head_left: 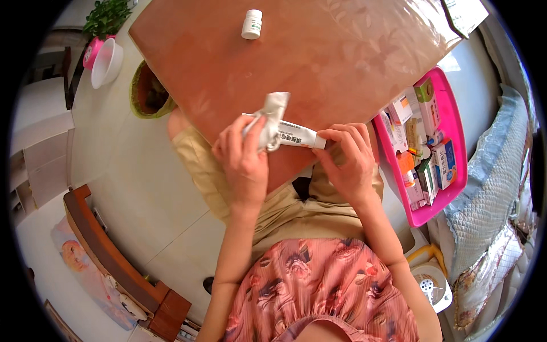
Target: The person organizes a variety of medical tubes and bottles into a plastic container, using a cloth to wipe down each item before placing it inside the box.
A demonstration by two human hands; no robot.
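My left hand (244,151) is closed around a crumpled white tissue or cloth (274,111), pressed against a white ointment tube (299,135). The tube lies nearly level just above the near edge of the table, with dark print along its side. At its right end, my right hand (348,157) pinches the tube by the pale cap between thumb and fingers. Part of the tube's left end is covered by the tissue and my left fingers. Farther back on the table stands a small white pill bottle (252,25), apart from both hands.
The brown table (342,62) has a shiny, transparent cover. To the right is a pink tray (417,218) of medicine boxes and small bottles. A quilted blue cover (484,165) lies beyond it. Left of the table are a green-rimmed bin (134,94) and a white basin (107,64).
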